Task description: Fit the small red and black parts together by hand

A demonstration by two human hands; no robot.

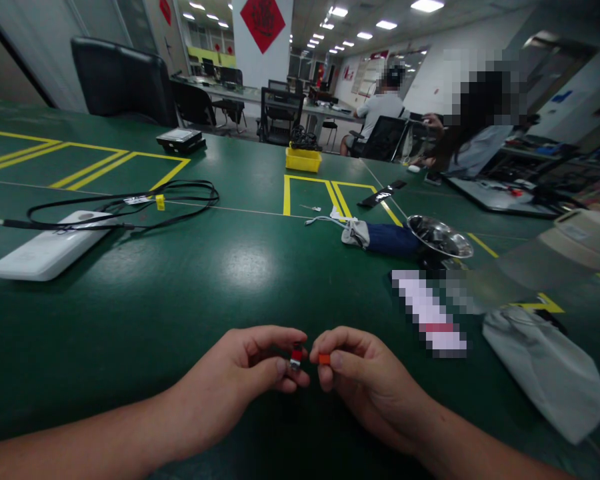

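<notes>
My left hand [253, 367] pinches a small red piece with black and silvery-grey parts [296, 356] between thumb and fingers. Just to its right, my right hand [357, 367] grips a small orange block [325, 359] between thumb and forefinger. The two pieces are close together but apart, held above the near edge of the green table [205, 313]. Both are too small for me to tell their exact kind.
A white power bank [50, 250] and a looped black cable [175, 190] lie at left. To the right are a blurred-out phone-like slab [427, 313], a blue pouch [393, 240], a metal bowl [440, 237], a grey bag [545, 373] and a translucent container [520, 263]. A yellow box [303, 160] stands farther back. People sit beyond.
</notes>
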